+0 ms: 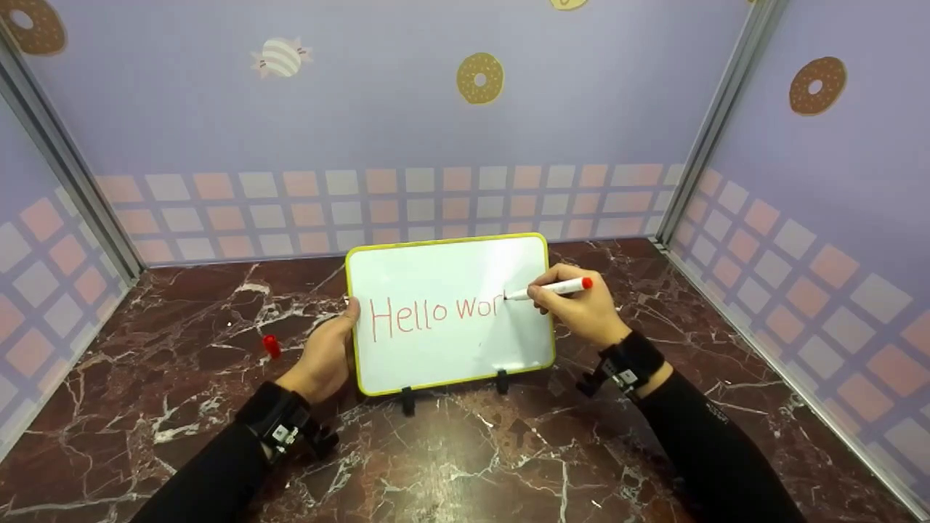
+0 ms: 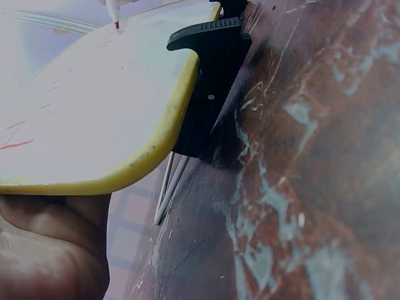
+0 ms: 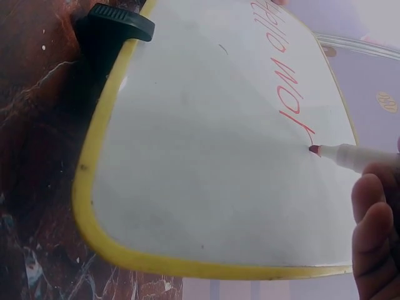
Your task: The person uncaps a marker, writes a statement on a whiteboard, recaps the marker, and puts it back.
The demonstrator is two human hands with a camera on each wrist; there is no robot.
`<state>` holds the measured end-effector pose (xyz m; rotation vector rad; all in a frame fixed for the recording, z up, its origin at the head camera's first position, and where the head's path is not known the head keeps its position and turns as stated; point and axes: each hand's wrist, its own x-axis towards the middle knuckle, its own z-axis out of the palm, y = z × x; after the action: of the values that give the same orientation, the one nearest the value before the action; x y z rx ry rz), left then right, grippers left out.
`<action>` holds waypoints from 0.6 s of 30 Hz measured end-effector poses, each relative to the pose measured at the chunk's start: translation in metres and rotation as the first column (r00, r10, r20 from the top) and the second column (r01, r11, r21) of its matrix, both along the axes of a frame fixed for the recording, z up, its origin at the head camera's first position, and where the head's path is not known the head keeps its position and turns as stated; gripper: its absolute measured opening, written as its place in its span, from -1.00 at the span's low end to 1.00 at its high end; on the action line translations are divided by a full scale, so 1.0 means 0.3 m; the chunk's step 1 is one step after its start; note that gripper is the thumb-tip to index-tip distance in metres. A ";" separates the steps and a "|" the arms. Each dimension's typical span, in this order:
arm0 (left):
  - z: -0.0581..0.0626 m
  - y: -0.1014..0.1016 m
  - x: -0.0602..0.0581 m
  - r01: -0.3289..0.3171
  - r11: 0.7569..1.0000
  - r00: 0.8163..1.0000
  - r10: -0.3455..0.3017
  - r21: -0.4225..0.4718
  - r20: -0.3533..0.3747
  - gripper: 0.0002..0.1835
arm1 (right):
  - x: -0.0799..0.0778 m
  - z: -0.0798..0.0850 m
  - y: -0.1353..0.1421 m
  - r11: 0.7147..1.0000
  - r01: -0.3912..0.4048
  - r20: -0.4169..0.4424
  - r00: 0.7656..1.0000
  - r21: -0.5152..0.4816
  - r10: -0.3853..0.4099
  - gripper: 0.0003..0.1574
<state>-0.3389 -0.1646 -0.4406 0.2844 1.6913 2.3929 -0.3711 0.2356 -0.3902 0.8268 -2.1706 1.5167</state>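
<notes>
A small whiteboard (image 1: 436, 363) with a yellow rim leans on a black stand (image 2: 209, 94) whose hooks catch its lower edge. Red letters reading "Hello wor" run across its middle. My left hand (image 1: 325, 356) grips the board's left edge, thumb at the front and fingers behind it. Between thumb and fingers my right hand (image 1: 585, 309) pinches a white marker (image 1: 556, 288) with a red end. In the right wrist view the marker's red tip (image 3: 314, 149) is right at the end of the last letter.
A red marker cap (image 1: 271, 346) lies on the dark red marbled table (image 1: 465, 465), left of my left hand. Purple walls (image 1: 378, 131) with doughnut and tile patterns enclose the table at the back and both sides.
</notes>
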 end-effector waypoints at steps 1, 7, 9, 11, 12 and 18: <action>0.000 0.000 0.000 0.000 1.000 1.000 0.000 0.000 -0.001 -0.25 | 0.000 0.000 0.000 1.000 -0.003 -0.003 1.000 0.002 0.003 -0.93; 0.002 0.002 -0.001 -0.012 1.000 1.000 0.012 0.010 0.008 -0.27 | 0.003 -0.001 0.000 1.000 -0.014 -0.004 1.000 0.015 0.014 -0.89; 0.003 0.003 -0.001 -0.010 1.000 1.000 0.010 0.008 0.008 -0.27 | 0.004 -0.002 0.002 1.000 -0.023 -0.003 1.000 0.020 0.023 -0.89; 0.004 0.003 0.000 -0.011 1.000 1.000 0.011 0.006 0.006 -0.27 | 0.004 -0.003 0.003 0.999 -0.030 0.002 1.000 0.020 0.030 -0.88; 0.004 0.004 0.000 -0.011 1.000 1.000 0.011 0.006 0.008 -0.27 | 0.003 -0.004 0.003 0.999 -0.032 0.003 0.999 0.020 0.032 -0.88; 0.006 0.005 0.002 -0.019 1.000 1.000 0.019 0.009 0.022 -0.29 | 0.002 -0.005 0.002 0.998 -0.047 0.004 0.999 0.032 0.047 -0.85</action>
<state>-0.3385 -0.1633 -0.4388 0.2434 1.6816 2.4088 -0.3704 0.2361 -0.3918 0.8918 -2.1975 1.5102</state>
